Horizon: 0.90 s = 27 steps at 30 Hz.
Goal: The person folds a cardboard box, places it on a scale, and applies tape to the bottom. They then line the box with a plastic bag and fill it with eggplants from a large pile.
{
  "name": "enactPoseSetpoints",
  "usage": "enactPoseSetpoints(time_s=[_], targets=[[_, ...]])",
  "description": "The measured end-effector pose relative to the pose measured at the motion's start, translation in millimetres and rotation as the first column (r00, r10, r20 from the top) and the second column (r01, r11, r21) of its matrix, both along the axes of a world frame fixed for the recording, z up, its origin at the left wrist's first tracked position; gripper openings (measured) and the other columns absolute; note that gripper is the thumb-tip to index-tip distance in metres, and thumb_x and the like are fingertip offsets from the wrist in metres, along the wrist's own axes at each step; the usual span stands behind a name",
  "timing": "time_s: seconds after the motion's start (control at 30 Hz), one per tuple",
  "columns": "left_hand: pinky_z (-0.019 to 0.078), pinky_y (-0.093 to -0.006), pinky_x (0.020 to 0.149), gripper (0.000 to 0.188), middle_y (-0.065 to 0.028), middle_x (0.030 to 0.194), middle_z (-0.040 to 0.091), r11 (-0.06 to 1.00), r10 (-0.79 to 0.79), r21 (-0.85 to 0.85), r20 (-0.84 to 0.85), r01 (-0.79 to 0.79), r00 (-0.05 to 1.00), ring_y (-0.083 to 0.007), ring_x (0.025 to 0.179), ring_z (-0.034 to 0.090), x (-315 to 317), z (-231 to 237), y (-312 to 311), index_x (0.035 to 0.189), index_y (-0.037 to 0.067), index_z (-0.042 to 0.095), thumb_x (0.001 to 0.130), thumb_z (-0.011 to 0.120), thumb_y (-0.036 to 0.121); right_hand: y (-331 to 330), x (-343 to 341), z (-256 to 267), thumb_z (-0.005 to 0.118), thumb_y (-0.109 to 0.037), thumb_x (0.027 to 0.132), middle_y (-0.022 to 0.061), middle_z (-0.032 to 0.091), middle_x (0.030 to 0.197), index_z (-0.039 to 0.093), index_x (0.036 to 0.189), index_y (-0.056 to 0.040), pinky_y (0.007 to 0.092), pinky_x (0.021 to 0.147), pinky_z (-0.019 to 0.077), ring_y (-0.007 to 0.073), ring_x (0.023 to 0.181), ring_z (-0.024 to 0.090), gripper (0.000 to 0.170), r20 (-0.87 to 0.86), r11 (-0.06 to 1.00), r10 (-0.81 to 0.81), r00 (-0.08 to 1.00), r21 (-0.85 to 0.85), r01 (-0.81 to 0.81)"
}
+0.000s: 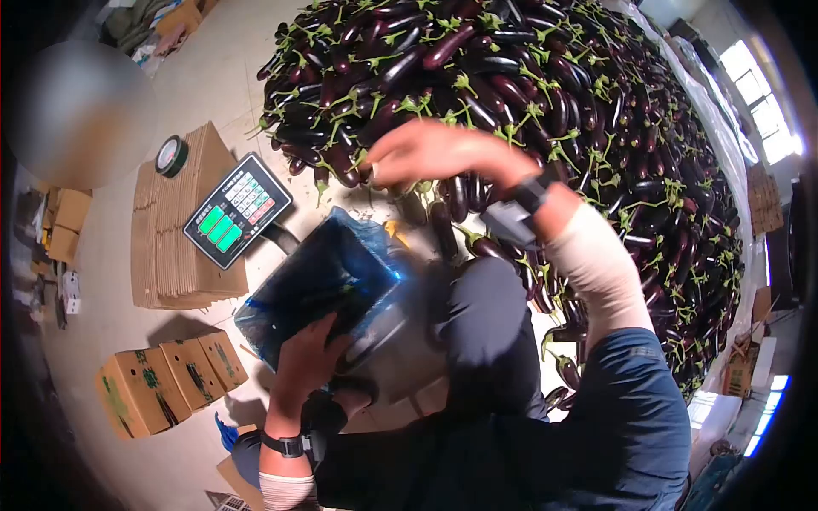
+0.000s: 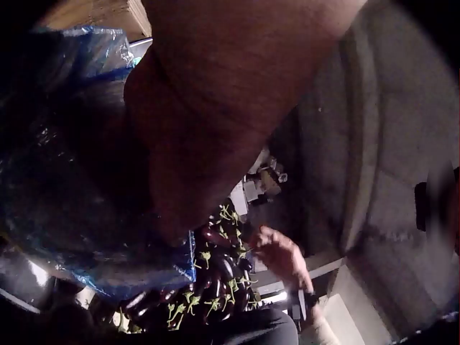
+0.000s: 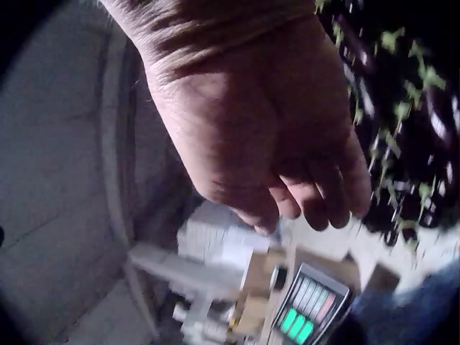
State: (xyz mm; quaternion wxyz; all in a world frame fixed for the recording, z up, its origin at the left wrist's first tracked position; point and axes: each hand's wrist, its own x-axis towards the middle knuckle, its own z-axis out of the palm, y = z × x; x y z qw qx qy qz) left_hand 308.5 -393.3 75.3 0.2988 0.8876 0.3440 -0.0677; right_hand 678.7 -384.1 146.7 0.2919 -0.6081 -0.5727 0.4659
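A box lined with blue plastic [image 1: 298, 285] sits by the scale display [image 1: 239, 210]; its inside is dark. My left hand [image 1: 308, 353] lies over its near edge, and its fingertips are hard to make out in the left wrist view. Above the near edge of the eggplant pile [image 1: 511, 94] hangs my right hand [image 1: 417, 153], blurred. In the right wrist view that hand [image 3: 266, 144] has loosely bent fingers with nothing between them, and eggplants [image 3: 402, 129] lie beside it.
Flattened cardboard [image 1: 175, 230] is stacked left of the display, with a tape roll [image 1: 171, 157] on it. Closed cartons [image 1: 170, 379] stand at the lower left. A knee [image 1: 492, 315] is between the box and the pile. Loose eggplants [image 1: 567, 370] lie at the pile's near edge.
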Motion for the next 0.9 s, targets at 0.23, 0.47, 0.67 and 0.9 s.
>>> enactPoseSetpoints(time_s=[0.23, 0.47, 0.67, 0.9], targets=[[0.049, -0.042, 0.096, 0.038, -0.0238, 0.121, 0.065, 0.985, 0.13, -0.12, 0.048, -0.123, 0.99, -0.0421, 0.113, 0.061, -1.7, -14.4, 16.1, 0.128, 0.004, 0.061, 0.095, 0.059, 0.021, -215.3, 241.7, -208.2, 0.06, -0.019, 0.091, 0.007, 0.061, 0.067, 0.065, 0.08, 0.0041, 0.0342, 0.055, 0.0452, 0.0164, 0.058, 0.055, 0.026, 0.36, 0.8, -0.599, 0.715, 0.224, 0.557], [0.0448, -0.0374, 0.103, 0.04, -0.0227, 0.131, 0.061, 0.935, 0.132, -0.31, -0.152, -0.174, 0.98, -0.0355, 0.123, 0.058, 7.1, -47.3, 44.6, 0.136, 0.006, 0.056, 0.099, 0.056, 0.022, -238.1, 136.4, -330.3, 0.064, -0.012, 0.088, 0.0145, 0.07, 0.079, 0.068, 0.096, 0.0075, 0.0347, 0.06, 0.054, 0.0201, 0.061, 0.064, 0.022, 0.056, 0.586, -0.766, 0.641, -0.352, 0.73], [0.0379, -0.0396, 0.112, 0.052, -0.0195, 0.143, 0.052, 0.917, -0.102, -0.387, -0.453, -0.092, 0.886, -0.0366, 0.133, 0.048, 35.2, -67.1, 67.0, 0.144, 0.009, 0.048, 0.1, 0.054, 0.035, -140.3, 150.3, -387.4, 0.072, -0.022, 0.08, 0.0298, 0.066, 0.11, 0.06, 0.115, 0.0049, 0.0446, 0.096, 0.0496, 0.043, 0.109, 0.062, 0.045, 0.432, 0.475, -0.772, 0.466, -0.093, 0.875], [0.0245, -0.038, 0.121, 0.066, -0.0159, 0.158, 0.032, 0.873, -0.361, -0.485, -0.56, 0.059, 0.746, -0.0307, 0.146, 0.032, 45.0, -136.0, 103.1, 0.153, 0.011, 0.034, 0.101, 0.044, 0.05, -79.8, 174.9, -413.4, 0.073, -0.028, 0.081, 0.0326, 0.06, 0.12, 0.054, 0.115, 0.0073, 0.046, 0.099, 0.0483, 0.0433, 0.115, 0.059, 0.053, 0.539, 0.422, -0.73, 0.421, -0.128, 0.897]])
